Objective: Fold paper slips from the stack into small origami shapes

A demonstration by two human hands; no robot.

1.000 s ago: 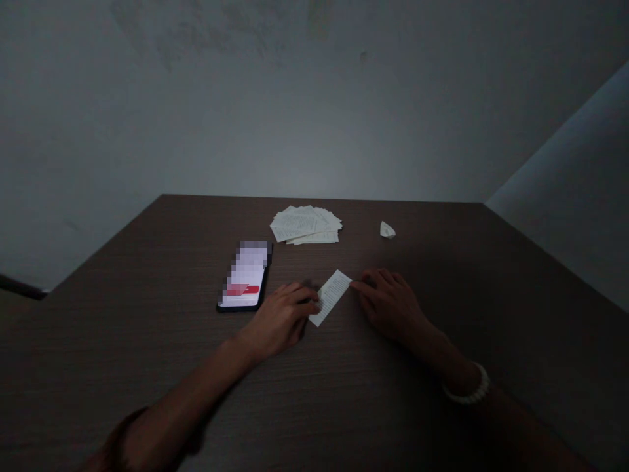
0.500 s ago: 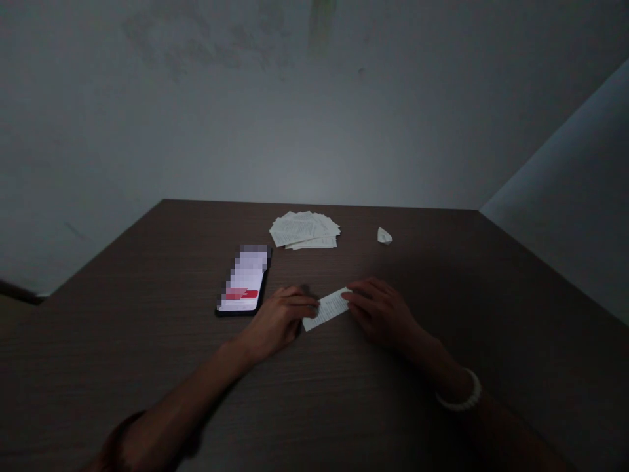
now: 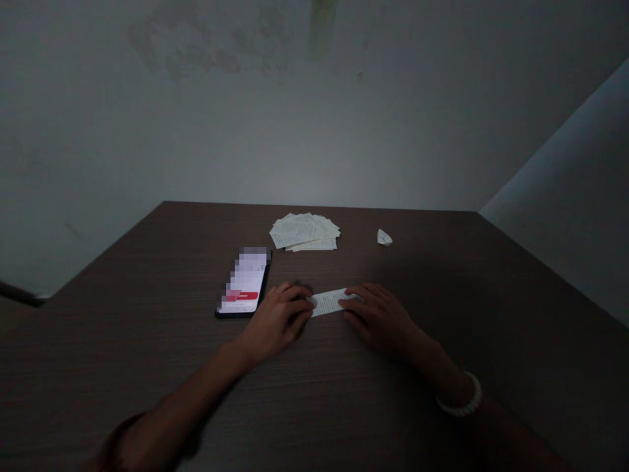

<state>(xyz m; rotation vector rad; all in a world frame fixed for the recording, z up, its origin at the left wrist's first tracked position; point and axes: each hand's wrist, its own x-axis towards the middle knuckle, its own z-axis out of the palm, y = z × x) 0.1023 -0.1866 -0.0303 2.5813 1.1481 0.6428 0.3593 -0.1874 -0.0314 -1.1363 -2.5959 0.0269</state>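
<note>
A small printed slip of paper (image 3: 327,303) lies nearly level across the middle of the table, between my hands. My left hand (image 3: 279,320) has its curled fingers on the slip's left end. At the other end, the fingertips of my right hand (image 3: 379,316) rest over the paper and cover part of it. The undersides of both hands are hidden. Beyond them sits a fanned pile of printed paper slips (image 3: 305,231). A phone (image 3: 246,278) with a lit screen lies just left of my left hand.
A crumpled bit of white paper (image 3: 384,238) lies at the back right of the dark wooden table (image 3: 147,282). Behind the table's far edge rises a grey wall (image 3: 314,151). My right wrist wears a pale beaded bracelet (image 3: 466,401).
The slip has turned from a steep diagonal to almost level. My right hand has come in from its corner to cover more of its right end. The view has tilted up slightly.
</note>
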